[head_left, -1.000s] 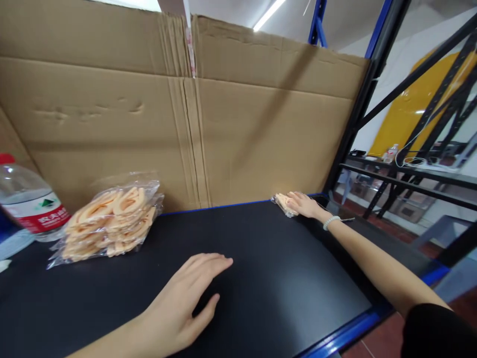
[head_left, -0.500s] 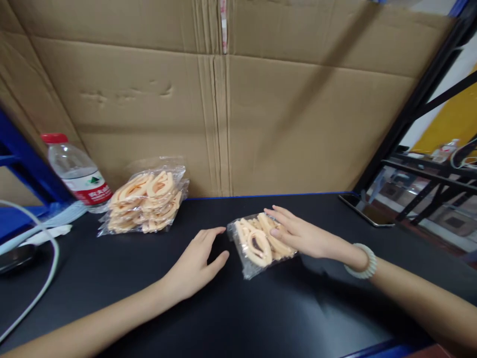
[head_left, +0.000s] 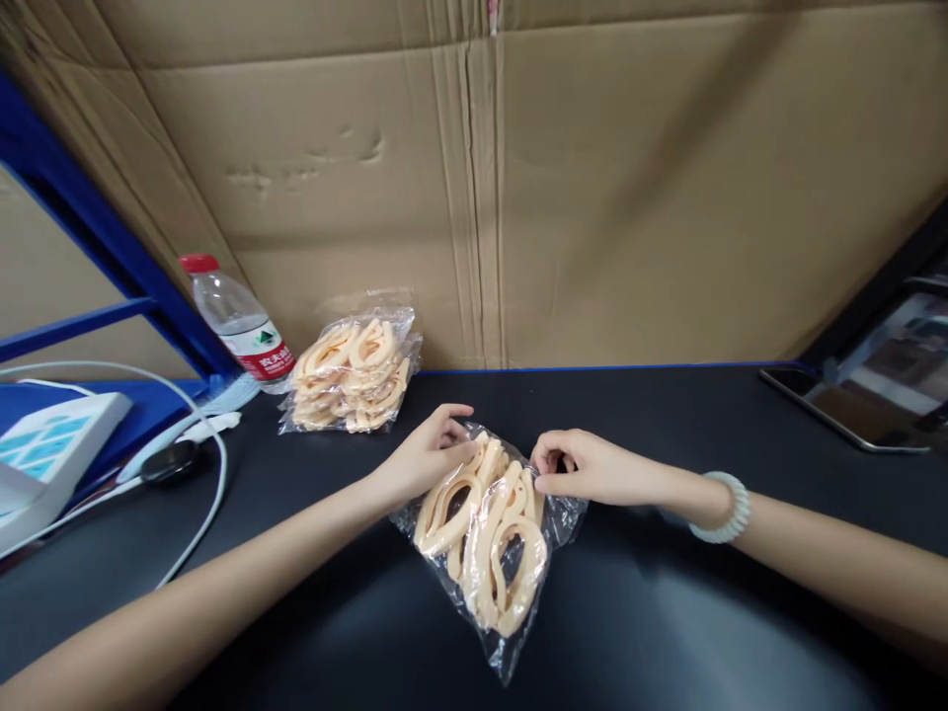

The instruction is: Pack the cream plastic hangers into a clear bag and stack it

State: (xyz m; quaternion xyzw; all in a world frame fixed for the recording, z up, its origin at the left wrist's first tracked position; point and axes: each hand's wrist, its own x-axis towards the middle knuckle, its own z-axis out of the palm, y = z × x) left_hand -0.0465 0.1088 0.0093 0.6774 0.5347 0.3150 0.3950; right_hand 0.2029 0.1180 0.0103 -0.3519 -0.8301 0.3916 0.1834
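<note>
A clear plastic bag of cream-coloured looped pieces lies tilted on the black table, one corner pointing towards me. My left hand grips its upper left edge between thumb and fingers. At the upper right edge, my right hand pinches the plastic with curled fingers; a pale coiled band circles that wrist. Further back on the left, a stack of similar filled bags rests near the cardboard.
A red-capped water bottle leans beside the stack. White cables, a dark oval device and a white-and-blue box are at the left. A phone lies far right; a cardboard wall stands behind.
The single bag has turned, come nearer and looks larger. My left hand has moved onto its edge, and my right hand has closed from flat fingers to a pinch. The view has shifted left.
</note>
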